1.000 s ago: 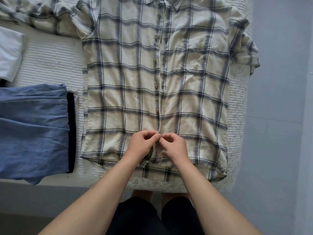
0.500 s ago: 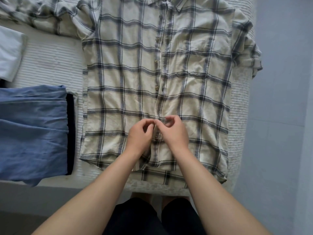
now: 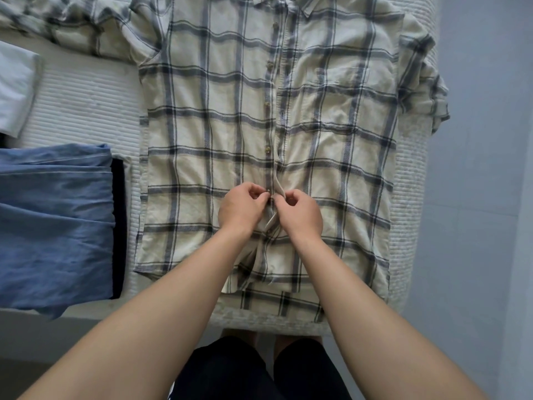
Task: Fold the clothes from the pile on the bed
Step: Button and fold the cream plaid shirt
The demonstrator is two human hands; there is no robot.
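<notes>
— Cream plaid, that button-up shirt (image 3: 230, 134); why was it laid face up and flat on the bed (image 3: 86, 102), hem towards the person?

— Spread that way, I'd judge, so the placket ran straight up from the hands. The left hand (image 3: 240, 210) and right hand (image 3: 300, 213) were close together at the front opening, low on the shirt, each pinching an edge of the placket, apparently to do up a button (image 3: 268, 192) there.

— And the buttons higher up?

— They showed beside a gaping edge, so seemingly undone. Closing the front probably kept the panels from sliding in folding.

— What lay to the left?

— Folded blue clothes (image 3: 54, 220) over a dark garment (image 3: 118, 226), near the shirt, likely finished pieces set aside. White fabric (image 3: 14, 85) lay beyond them.
</notes>
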